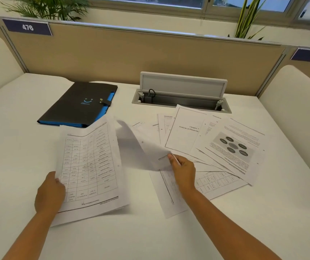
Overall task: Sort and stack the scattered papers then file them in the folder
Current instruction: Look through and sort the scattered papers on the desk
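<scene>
- While gathering: left hand [50, 192] grips collected stack [89, 171] at near-left edge, tilted up for adding.
- Right hand [183, 168] pinches loose sheet [141, 147] by corner, lifted off scattered papers [216, 145], right.
- Black folder [79, 104] far left, closed, waiting.

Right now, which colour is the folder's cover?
Black cover, bright blue inner edges, on the folder; the head view shows it.

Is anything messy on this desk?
Yes. The papers on the right lie fanned out crookedly, overlapping at different angles. The right hand pinches one bent sheet. The folder lies closed.
</scene>
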Demonstrator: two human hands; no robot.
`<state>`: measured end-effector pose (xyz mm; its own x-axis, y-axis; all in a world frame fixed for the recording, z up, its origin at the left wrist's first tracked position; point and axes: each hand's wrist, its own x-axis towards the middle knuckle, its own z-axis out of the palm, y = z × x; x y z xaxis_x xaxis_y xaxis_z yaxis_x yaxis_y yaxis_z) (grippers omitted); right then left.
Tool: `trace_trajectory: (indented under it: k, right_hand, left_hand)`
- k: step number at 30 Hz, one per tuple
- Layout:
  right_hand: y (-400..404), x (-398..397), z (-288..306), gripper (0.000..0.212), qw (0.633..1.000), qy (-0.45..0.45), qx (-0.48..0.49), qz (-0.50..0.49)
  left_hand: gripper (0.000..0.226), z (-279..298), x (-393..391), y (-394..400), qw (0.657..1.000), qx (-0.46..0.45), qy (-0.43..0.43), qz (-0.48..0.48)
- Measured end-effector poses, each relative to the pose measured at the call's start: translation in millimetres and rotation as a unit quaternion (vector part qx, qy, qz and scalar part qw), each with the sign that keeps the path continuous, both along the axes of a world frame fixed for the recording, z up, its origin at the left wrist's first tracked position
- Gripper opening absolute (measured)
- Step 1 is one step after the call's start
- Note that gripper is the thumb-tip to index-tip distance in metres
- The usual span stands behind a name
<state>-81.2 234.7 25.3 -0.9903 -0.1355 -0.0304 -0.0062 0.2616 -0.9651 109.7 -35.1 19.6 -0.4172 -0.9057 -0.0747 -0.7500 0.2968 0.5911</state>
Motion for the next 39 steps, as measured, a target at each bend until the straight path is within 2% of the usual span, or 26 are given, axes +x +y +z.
trace_trajectory:
  k: [6,9,12,16,20,23,25,27,29,30,32,34,35,37,39]
  right_hand:
    - [1,-7,11,0.026,0.996,-0.024,-0.083,0.016]
    - [1,-10,19,0.022,0.994,-0.021,-0.111,0.009]
    - [4,-13,30,0.021,0.992,0.001,-0.127,0.002]
    - [6,-19,45,0.016,0.986,0.02,-0.163,-0.01]
    - [6,-22,65,0.012,0.982,0.062,-0.179,-0.014]
    - [7,-21,85,0.012,0.98,0.13,-0.151,0.002]
    - [9,-21,92,0.033,0.979,0.172,-0.111,0.015]
    - [11,-16,99,0.048,0.974,0.219,-0.059,0.007]
    - [13,-10,99,0.042,0.938,0.345,0.031,0.016]
    - [15,-8,95,0.038,0.901,0.424,0.082,0.04]
    - [18,-1,78,0.028,0.839,0.513,0.155,0.094]
    - [19,10,59,0.021,0.808,0.533,0.201,0.15]
    - [19,15,50,0.019,0.797,0.534,0.22,0.176]
    - [22,22,37,0.021,0.795,0.504,0.245,0.231]
    - [27,23,33,0.036,0.826,0.416,0.253,0.283]
  left_hand:
    - [0.033,-1,-13,-10,0.998,-0.031,-0.04,-0.023]
    - [0.033,-1,-17,-16,0.998,-0.036,-0.044,-0.023]
    - [0.034,1,-20,-23,0.999,-0.037,-0.031,-0.002]
    - [0.035,8,-23,-25,0.995,-0.1,0.002,0.021]
    - [0.034,16,-34,-15,0.99,-0.109,0.068,-0.053]
    - [0.041,22,-45,6,0.984,-0.081,0.118,-0.103]
    - [0.044,22,-54,26,0.979,-0.064,0.132,-0.142]
    - [0.043,20,-63,43,0.972,-0.014,0.158,-0.174]
    - [0.046,23,-71,54,0.953,0.126,0.208,-0.181]
    - [0.052,27,-73,60,0.923,0.233,0.249,-0.177]
    - [0.068,30,-78,67,0.834,0.418,0.322,-0.161]
    - [0.073,30,-81,76,0.771,0.508,0.352,-0.154]
    - [0.071,29,-83,81,0.759,0.525,0.355,-0.149]
    - [0.058,25,-87,92,0.76,0.533,0.345,-0.137]
    - [0.043,19,-91,99,0.777,0.522,0.329,-0.124]
